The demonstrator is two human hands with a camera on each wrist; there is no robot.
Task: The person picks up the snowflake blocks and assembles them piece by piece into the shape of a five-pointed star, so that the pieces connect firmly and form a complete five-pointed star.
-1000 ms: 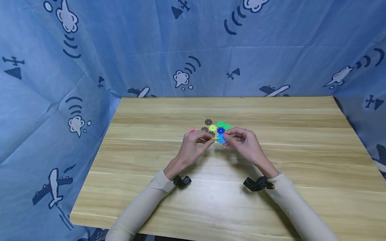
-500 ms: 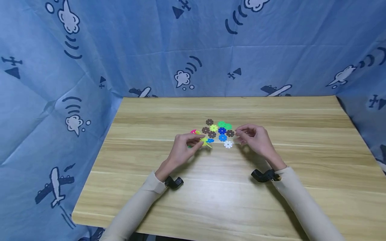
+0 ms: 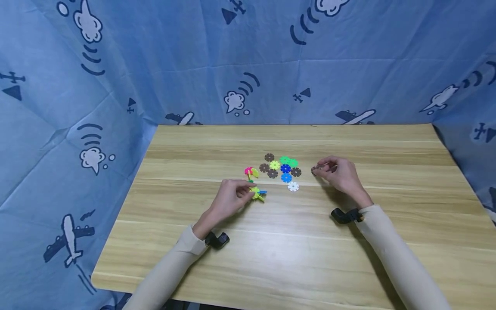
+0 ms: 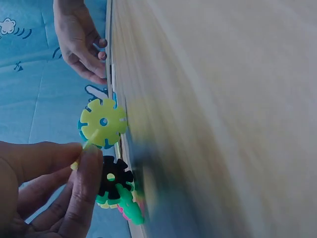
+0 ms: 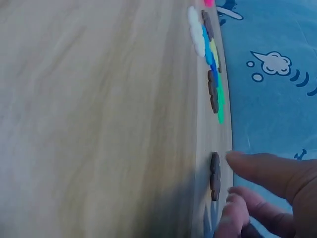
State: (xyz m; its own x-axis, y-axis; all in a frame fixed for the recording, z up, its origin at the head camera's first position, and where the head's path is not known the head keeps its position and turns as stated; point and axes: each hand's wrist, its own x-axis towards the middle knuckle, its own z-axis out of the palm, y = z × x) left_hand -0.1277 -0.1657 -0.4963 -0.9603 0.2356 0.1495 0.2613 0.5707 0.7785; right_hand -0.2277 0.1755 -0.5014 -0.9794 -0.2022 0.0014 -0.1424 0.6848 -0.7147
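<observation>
In the left wrist view my left hand (image 4: 54, 186) pinches a yellow stick-like edge of a joined cluster of notched plastic discs between thumb and forefinger. The cluster shows a yellow disc (image 4: 106, 121), a black disc (image 4: 111, 179) and a green disc (image 4: 130, 206). In the head view, pink, yellow and blue parts of it stick out past the fingertips. My right hand (image 3: 342, 175) is over a dark brown disc (image 3: 314, 170) lying on the table. The right wrist view has that brown disc (image 5: 215, 176) beside the fingertips, with finger and thumb spread apart.
Between the hands lie several loose discs on the wooden table (image 3: 271, 258): brown (image 3: 269, 157), green (image 3: 284, 159), yellow (image 3: 274, 165), dark blue (image 3: 285, 168), light blue (image 3: 286, 177) and white (image 3: 293, 186). A blue printed curtain (image 3: 263, 51) stands behind the table.
Both hands were together over the discs and have drawn apart. The left went left and nearer with the cluster; the right went right, where a brown disc now lies under its fingertips.
</observation>
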